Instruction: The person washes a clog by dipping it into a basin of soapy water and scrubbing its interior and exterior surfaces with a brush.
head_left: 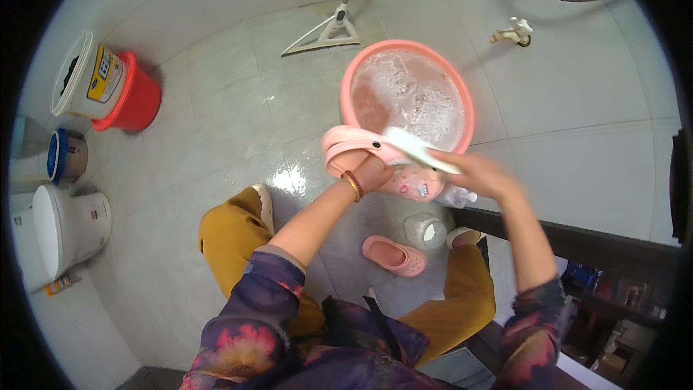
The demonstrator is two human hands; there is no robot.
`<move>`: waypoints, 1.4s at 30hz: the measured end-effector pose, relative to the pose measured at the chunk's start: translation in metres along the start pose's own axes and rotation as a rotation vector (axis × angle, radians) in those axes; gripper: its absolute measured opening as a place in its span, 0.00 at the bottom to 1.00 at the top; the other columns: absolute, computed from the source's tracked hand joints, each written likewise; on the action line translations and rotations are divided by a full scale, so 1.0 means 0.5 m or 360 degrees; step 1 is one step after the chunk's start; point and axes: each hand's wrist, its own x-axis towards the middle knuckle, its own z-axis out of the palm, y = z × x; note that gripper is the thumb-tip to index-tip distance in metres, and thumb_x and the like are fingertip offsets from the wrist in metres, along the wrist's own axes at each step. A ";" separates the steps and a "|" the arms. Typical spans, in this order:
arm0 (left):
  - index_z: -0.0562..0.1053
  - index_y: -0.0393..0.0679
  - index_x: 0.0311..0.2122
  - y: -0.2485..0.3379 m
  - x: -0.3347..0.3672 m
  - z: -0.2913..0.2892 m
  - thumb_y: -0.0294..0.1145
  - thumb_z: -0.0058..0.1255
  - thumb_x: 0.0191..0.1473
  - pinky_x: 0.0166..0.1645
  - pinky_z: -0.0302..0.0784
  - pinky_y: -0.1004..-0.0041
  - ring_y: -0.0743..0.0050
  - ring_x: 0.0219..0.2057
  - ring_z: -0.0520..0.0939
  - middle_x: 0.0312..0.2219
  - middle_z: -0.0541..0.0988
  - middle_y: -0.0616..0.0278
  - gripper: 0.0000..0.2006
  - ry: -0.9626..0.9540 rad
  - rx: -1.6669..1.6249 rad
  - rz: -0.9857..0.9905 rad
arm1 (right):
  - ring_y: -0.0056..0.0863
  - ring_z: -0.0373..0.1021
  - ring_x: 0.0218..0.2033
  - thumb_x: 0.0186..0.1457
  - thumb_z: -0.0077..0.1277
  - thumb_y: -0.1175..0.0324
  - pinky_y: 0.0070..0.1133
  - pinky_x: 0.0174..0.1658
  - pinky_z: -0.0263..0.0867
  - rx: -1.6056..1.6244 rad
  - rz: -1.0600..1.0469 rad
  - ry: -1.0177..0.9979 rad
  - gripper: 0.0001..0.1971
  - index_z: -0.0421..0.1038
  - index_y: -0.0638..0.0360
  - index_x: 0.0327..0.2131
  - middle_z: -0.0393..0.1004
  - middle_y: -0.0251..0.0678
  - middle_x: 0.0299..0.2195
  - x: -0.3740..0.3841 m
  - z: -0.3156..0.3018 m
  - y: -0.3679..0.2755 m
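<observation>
My left hand (374, 173) is closed on a pink clog (341, 146), with its fingers inside the opening. The clog is held at the near edge of a round pink basin (408, 45) of foamy water. In my right hand (482, 175) is a white brush (410, 146), its head lying across the clog's upper side. The right hand is slightly blurred, and the bristles are hidden. A second pink clog (395, 255) rests on the floor between my feet, beside a clear container (426, 231).
A clear pump bottle (458, 196) stands near the basin's near side. A floor squeegee (336, 35) leans at the back, and a tap (514, 32) juts from the right wall. Buckets (141, 97) and a white toilet (79, 224) line the left. A dark shelf (592, 253) borders the right.
</observation>
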 end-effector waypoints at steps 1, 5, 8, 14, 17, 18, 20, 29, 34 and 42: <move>0.71 0.40 0.40 -0.012 0.001 0.003 0.18 0.42 0.47 0.45 0.68 0.72 0.70 0.40 0.73 0.37 0.74 0.58 0.13 0.0056 -0.0082 -0.0101 | 0.36 0.70 0.31 0.46 0.49 0.72 0.29 0.36 0.64 -0.0122 -0.0006 -0.0014 0.29 0.59 0.29 0.53 0.73 0.42 0.33 0.050 0.016 -0.058; 0.71 0.41 0.41 0.003 0.012 -0.006 0.21 0.43 0.47 0.45 0.68 0.72 0.70 0.40 0.73 0.38 0.74 0.59 0.14 -0.0042 0.0038 -0.0109 | 0.38 0.68 0.28 0.46 0.50 0.72 0.28 0.33 0.64 -0.0079 -0.0039 -0.0012 0.29 0.59 0.31 0.52 0.72 0.43 0.29 0.087 0.030 -0.077; 0.71 0.46 0.43 -0.006 0.024 -0.003 0.26 0.43 0.46 0.51 0.63 0.69 0.64 0.48 0.69 0.43 0.72 0.58 0.16 -0.0183 0.0207 -0.0194 | 0.39 0.70 0.35 0.45 0.49 0.73 0.28 0.38 0.64 0.0048 -0.0250 0.0256 0.30 0.59 0.30 0.53 0.72 0.43 0.37 -0.020 0.023 0.074; 0.72 0.46 0.41 -0.018 0.016 -0.009 0.24 0.45 0.45 0.49 0.66 0.69 0.63 0.46 0.71 0.40 0.73 0.59 0.14 -0.0187 -0.0118 -0.0233 | 0.37 0.70 0.34 0.46 0.50 0.71 0.28 0.37 0.64 -0.0259 0.0089 0.0064 0.28 0.60 0.33 0.52 0.73 0.41 0.36 0.075 0.046 -0.104; 0.70 0.40 0.37 -0.028 0.017 -0.002 0.24 0.45 0.48 0.42 0.68 0.77 0.76 0.38 0.72 0.35 0.73 0.63 0.09 -0.0239 -0.0620 -0.0397 | 0.37 0.69 0.31 0.46 0.50 0.68 0.28 0.35 0.64 -0.0217 -0.0030 0.0114 0.27 0.61 0.32 0.52 0.73 0.40 0.32 0.108 0.036 -0.119; 0.72 0.43 0.38 -0.039 0.017 -0.009 0.22 0.45 0.46 0.44 0.68 0.74 0.69 0.41 0.72 0.36 0.74 0.61 0.12 -0.0265 -0.0260 -0.0239 | 0.37 0.69 0.29 0.47 0.50 0.67 0.27 0.34 0.63 -0.0196 -0.0087 0.0131 0.26 0.61 0.32 0.52 0.73 0.39 0.31 0.115 0.040 -0.126; 0.72 0.44 0.41 0.004 0.035 -0.005 0.23 0.44 0.45 0.48 0.66 0.71 0.61 0.45 0.71 0.40 0.74 0.58 0.15 -0.0374 0.0054 -0.0182 | 0.38 0.69 0.30 0.46 0.50 0.68 0.26 0.35 0.64 -0.0167 0.0100 0.0105 0.27 0.61 0.33 0.52 0.74 0.38 0.32 0.045 0.024 -0.025; 0.66 0.43 0.47 -0.103 0.004 -0.006 0.22 0.41 0.45 0.53 0.61 0.73 0.73 0.49 0.66 0.43 0.69 0.62 0.19 -0.0224 -0.0428 -0.0292 | 0.40 0.69 0.33 0.45 0.49 0.68 0.30 0.35 0.64 -0.0372 -0.0125 0.0136 0.28 0.61 0.30 0.51 0.72 0.42 0.31 0.151 0.045 -0.190; 0.73 0.41 0.35 0.001 0.030 0.002 0.25 0.46 0.46 0.42 0.68 0.71 0.67 0.37 0.74 0.32 0.75 0.57 0.09 -0.0127 0.0192 -0.0035 | 0.40 0.70 0.31 0.45 0.49 0.68 0.31 0.35 0.64 -0.0158 -0.0147 0.0349 0.28 0.59 0.30 0.52 0.72 0.44 0.31 0.006 0.028 -0.016; 0.71 0.42 0.43 -0.057 0.000 -0.020 0.28 0.45 0.49 0.51 0.62 0.70 0.65 0.46 0.69 0.43 0.72 0.55 0.14 -0.0111 -0.0301 -0.0348 | 0.40 0.69 0.28 0.42 0.50 0.74 0.31 0.33 0.64 -0.0463 -0.0152 0.0343 0.33 0.57 0.32 0.54 0.71 0.43 0.26 0.108 0.098 -0.146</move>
